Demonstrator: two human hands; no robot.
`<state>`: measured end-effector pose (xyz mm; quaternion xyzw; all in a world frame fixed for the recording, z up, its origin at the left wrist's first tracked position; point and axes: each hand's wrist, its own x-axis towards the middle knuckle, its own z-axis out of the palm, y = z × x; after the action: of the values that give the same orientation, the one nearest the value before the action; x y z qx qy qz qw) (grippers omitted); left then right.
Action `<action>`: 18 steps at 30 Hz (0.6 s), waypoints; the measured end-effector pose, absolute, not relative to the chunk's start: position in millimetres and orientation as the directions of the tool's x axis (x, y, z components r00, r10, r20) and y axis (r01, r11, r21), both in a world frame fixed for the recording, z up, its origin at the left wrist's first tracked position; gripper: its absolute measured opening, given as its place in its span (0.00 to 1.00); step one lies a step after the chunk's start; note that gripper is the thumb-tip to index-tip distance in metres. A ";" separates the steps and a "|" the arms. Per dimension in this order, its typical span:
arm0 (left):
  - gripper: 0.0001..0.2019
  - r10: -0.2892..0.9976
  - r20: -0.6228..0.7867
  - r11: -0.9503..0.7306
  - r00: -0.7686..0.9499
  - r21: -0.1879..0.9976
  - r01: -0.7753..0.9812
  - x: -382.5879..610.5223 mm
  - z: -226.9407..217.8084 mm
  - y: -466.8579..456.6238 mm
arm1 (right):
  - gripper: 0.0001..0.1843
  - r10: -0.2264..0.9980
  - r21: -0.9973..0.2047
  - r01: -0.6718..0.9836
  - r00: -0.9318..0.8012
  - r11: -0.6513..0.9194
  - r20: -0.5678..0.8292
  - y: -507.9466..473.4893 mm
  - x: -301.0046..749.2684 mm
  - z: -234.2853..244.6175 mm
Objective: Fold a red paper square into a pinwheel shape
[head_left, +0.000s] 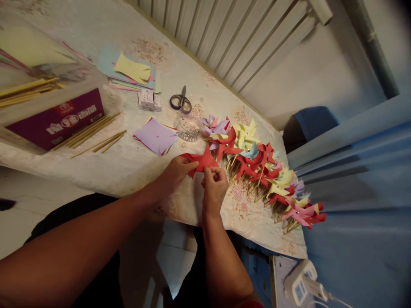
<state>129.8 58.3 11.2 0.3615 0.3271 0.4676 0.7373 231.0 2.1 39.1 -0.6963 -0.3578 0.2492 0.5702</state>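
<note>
A red paper pinwheel (206, 159), with some of its points folded inward, is held above the table's near edge. My left hand (180, 167) pinches its left side between thumb and fingers. At its lower right, my right hand (215, 184) has its fingertips closed on the same paper. Just beyond lies a stack of cut paper squares (156, 136), lilac on top. A clear round dish (189, 129) of small shiny pins stands beside the stack. To the right, several finished pinwheels (247, 164) on sticks lie in a long row.
Dark-handled scissors (181, 102), small white boxes (147, 99) and coloured paper sheets (105, 64) lie farther back. Wooden sticks (93, 128) rest beside a purple-labelled plastic container (61, 117) at left. A radiator (221, 38) borders the table's back edge; a power strip (300, 282) sits low at right.
</note>
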 end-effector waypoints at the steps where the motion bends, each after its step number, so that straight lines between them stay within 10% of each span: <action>1: 0.07 0.919 -0.155 0.321 0.364 0.828 -0.459 127.7 9.9 60.0 | 0.14 0.749 -0.964 0.254 0.653 -0.074 0.114 1.3 234.9 41.8; 6: 0.08 0.861 -0.163 0.395 0.482 0.811 -0.432 115.5 12.2 66.8 | 0.16 0.718 -0.932 0.362 0.646 0.012 0.260 0.8 265.1 56.9; 18: 0.08 0.715 -0.201 0.416 0.669 0.892 -0.177 104.5 15.4 67.5 | 0.14 0.962 -0.977 0.005 0.176 -0.214 -0.209 1.0 272.9 30.4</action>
<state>104.5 67.5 15.4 0.4607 0.2924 0.2827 0.7889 272.9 1.0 30.4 -0.5985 -0.4039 0.4987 0.4796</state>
